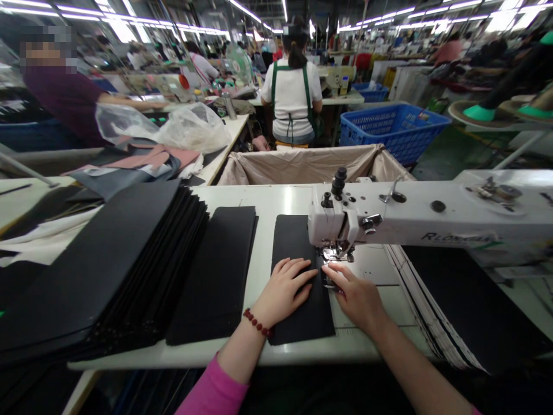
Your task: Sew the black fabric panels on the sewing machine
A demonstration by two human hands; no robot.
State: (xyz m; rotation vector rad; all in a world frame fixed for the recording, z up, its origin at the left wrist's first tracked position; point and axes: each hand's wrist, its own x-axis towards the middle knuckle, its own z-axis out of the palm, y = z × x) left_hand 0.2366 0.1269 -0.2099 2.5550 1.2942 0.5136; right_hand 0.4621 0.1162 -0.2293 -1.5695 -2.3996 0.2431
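A flat black panel (298, 239) lies on the sewing table, its right edge beside the presser foot (334, 253) of a white sewing machine (410, 216). My left hand (291, 288) rests on top of the panel with its fingers spread. Just in front of the presser foot, my right hand (352, 294) has its fingers stretched toward the panel's right edge, fingertips at or very near it. A small metal part shows under those fingertips. The needle's contact with the panel is too small to make out.
A tall stack of black panels (108, 253) and a lower stack (216, 265) lie to the left. More panels with pale edges (466, 300) lie on the right. Behind the table are a cloth-lined bin (302, 164), a blue basket (389, 127) and a seated person (294, 98).
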